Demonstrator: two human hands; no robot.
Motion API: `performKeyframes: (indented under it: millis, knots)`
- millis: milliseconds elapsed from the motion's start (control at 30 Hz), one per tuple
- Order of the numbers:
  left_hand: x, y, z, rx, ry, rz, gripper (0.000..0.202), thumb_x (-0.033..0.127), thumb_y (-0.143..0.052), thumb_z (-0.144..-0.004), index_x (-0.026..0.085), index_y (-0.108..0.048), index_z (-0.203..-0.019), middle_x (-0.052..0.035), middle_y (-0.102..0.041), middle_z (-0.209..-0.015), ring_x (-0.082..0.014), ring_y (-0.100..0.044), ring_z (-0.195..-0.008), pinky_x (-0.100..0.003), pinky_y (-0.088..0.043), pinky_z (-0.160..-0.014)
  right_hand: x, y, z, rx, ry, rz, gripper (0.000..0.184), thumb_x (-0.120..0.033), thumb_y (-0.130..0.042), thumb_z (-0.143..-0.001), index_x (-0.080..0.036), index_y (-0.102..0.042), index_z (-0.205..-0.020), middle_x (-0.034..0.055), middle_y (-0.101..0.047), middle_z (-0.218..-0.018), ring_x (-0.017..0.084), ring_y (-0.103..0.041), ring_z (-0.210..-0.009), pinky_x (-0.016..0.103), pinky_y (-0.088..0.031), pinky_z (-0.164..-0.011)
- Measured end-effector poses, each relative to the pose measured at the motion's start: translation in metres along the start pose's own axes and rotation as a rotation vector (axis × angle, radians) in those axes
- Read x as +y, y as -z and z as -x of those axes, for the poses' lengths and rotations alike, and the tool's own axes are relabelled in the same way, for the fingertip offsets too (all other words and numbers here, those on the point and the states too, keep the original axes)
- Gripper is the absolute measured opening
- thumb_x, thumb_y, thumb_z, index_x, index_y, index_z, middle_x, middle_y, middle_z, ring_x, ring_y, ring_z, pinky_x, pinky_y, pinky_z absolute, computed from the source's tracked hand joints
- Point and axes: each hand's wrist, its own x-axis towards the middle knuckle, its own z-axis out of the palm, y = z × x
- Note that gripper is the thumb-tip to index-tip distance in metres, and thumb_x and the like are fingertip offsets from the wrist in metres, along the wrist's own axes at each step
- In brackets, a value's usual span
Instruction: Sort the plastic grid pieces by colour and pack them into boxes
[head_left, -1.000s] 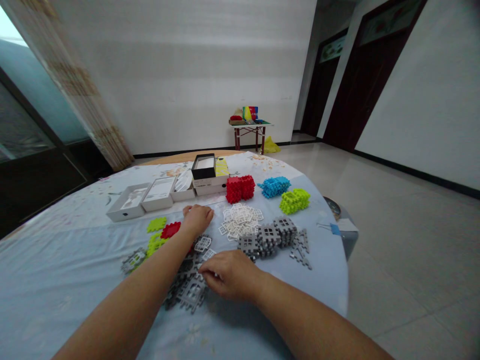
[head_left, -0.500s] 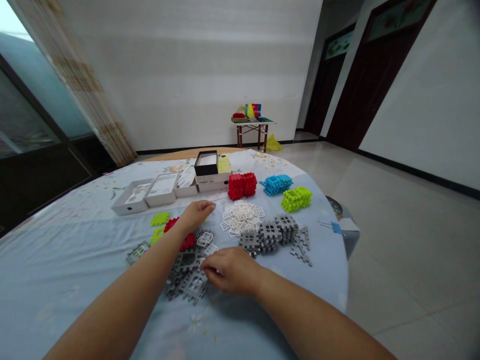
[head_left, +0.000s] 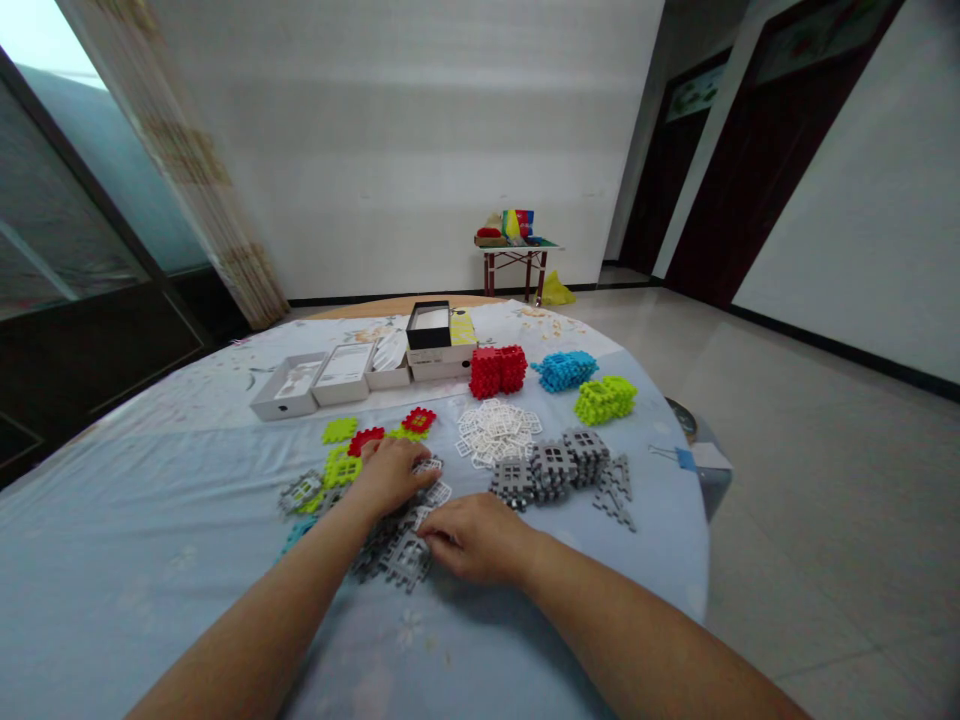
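Observation:
My left hand (head_left: 391,476) lies palm down on a heap of loose flat tiles (head_left: 390,548), fingers curled at a white tile (head_left: 433,467); what they grip is hidden. My right hand (head_left: 474,536) sits just right of the heap, with its fingers pinched on a grey tile (head_left: 411,552). Beyond my left hand lie single flat tiles: a red tile (head_left: 418,420), another red one (head_left: 365,438) and lime tiles (head_left: 339,430). A pile of white tiles (head_left: 499,432) and a row of grey cubes (head_left: 553,464) lie to the right.
A red block (head_left: 497,370), a blue block (head_left: 564,370) and a lime block (head_left: 606,398) stand further back. Open white boxes (head_left: 289,392) and a black box (head_left: 429,326) stand behind them. The round table's right edge (head_left: 694,560) drops to the tiled floor. A small table (head_left: 517,252) stands by the far wall.
My left hand has pulled back from the far side onto the tile heap, and a red tile now lies where it had reached. My right hand has barely moved.

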Motion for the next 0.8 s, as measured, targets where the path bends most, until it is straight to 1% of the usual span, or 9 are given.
performKeyframes:
  millis: [133,267,333,400,500,567,667,733,800]
  knots:
    - [0.005,-0.004,0.0,0.041,-0.045,-0.062,0.034,0.045,-0.057,-0.073,0.024,-0.069,-0.096,-0.0075,-0.07,-0.096,-0.0288,-0.056,-0.098,-0.044,-0.031,-0.092,0.001,-0.002,0.0,0.0,0.006,0.001,0.023,-0.024,-0.048,-0.083,-0.022,-0.066,-0.097,0.0031,-0.072,-0.089,0.017,-0.065,-0.082,0.023,-0.043,-0.07]
    - [0.008,-0.005,0.002,0.057,-0.005,0.005,0.043,0.035,-0.062,-0.069,0.023,-0.063,-0.111,-0.007,-0.07,-0.097,-0.0281,-0.055,-0.101,-0.044,-0.029,-0.094,0.001,-0.002,0.0,0.008,0.007,-0.009,0.022,-0.023,-0.048,-0.083,-0.022,-0.066,-0.096,0.003,-0.072,-0.089,0.017,-0.065,-0.083,0.023,-0.043,-0.071]
    - [0.008,-0.004,0.003,0.064,0.006,0.056,0.046,0.029,-0.063,-0.067,0.023,-0.062,-0.112,-0.0065,-0.069,-0.1,-0.0264,-0.056,-0.101,-0.041,-0.031,-0.093,0.001,-0.002,0.0,0.009,0.007,-0.013,0.021,-0.023,-0.049,-0.083,-0.022,-0.066,-0.096,0.0031,-0.072,-0.089,0.017,-0.065,-0.083,0.023,-0.043,-0.071]
    - [0.008,-0.002,0.004,0.06,0.004,0.124,0.039,0.027,-0.062,-0.067,0.022,-0.065,-0.105,-0.0058,-0.069,-0.097,-0.0239,-0.058,-0.096,-0.037,-0.036,-0.087,0.001,-0.002,0.0,0.012,0.01,-0.014,0.021,-0.023,-0.049,-0.083,-0.022,-0.066,-0.096,0.0031,-0.072,-0.089,0.017,-0.065,-0.083,0.023,-0.043,-0.07]
    - [0.004,0.001,0.003,0.028,0.003,0.291,0.024,0.035,-0.058,-0.07,0.018,-0.067,-0.085,-0.003,-0.067,-0.079,-0.0193,-0.059,-0.076,-0.029,-0.041,-0.069,0.001,-0.001,0.0,0.017,0.01,-0.017,0.022,-0.023,-0.049,-0.083,-0.022,-0.067,-0.096,0.0037,-0.071,-0.09,0.017,-0.065,-0.083,0.023,-0.043,-0.071]
    - [0.003,0.004,-0.001,0.027,0.021,0.423,0.028,0.043,-0.057,-0.07,0.017,-0.065,-0.076,0.0005,-0.062,-0.066,-0.016,-0.055,-0.064,-0.026,-0.039,-0.059,0.001,-0.001,0.0,0.014,0.004,-0.024,0.022,-0.023,-0.049,-0.083,-0.022,-0.067,-0.097,0.004,-0.071,-0.09,0.016,-0.065,-0.082,0.023,-0.043,-0.07]
    - [0.007,0.01,-0.014,0.029,0.043,0.543,0.034,0.051,-0.059,-0.067,0.017,-0.064,-0.069,0.0039,-0.055,-0.056,-0.0126,-0.049,-0.055,-0.024,-0.034,-0.052,0.001,0.0,0.0,0.006,-0.003,-0.043,0.022,-0.023,-0.05,-0.083,-0.022,-0.067,-0.097,0.0037,-0.071,-0.089,0.016,-0.065,-0.08,0.023,-0.043,-0.069]
    - [0.016,0.014,-0.026,-0.003,0.048,0.58,0.036,0.052,-0.061,-0.064,0.016,-0.064,-0.066,0.0043,-0.052,-0.052,-0.0118,-0.047,-0.052,-0.024,-0.032,-0.051,0.0,0.0,0.0,0.002,-0.012,-0.05,0.022,-0.023,-0.05,-0.083,-0.023,-0.066,-0.098,0.0031,-0.071,-0.089,0.016,-0.064,-0.08,0.023,-0.043,-0.069]
    - [0.03,0.018,-0.04,-0.035,0.079,0.627,0.037,0.052,-0.063,-0.061,0.015,-0.065,-0.066,0.0037,-0.053,-0.051,-0.0117,-0.047,-0.051,-0.025,-0.033,-0.05,-0.001,0.002,0.0,-0.003,-0.021,-0.052,0.022,-0.024,-0.05,-0.083,-0.023,-0.066,-0.098,0.0026,-0.071,-0.09,0.016,-0.064,-0.081,0.023,-0.044,-0.07]
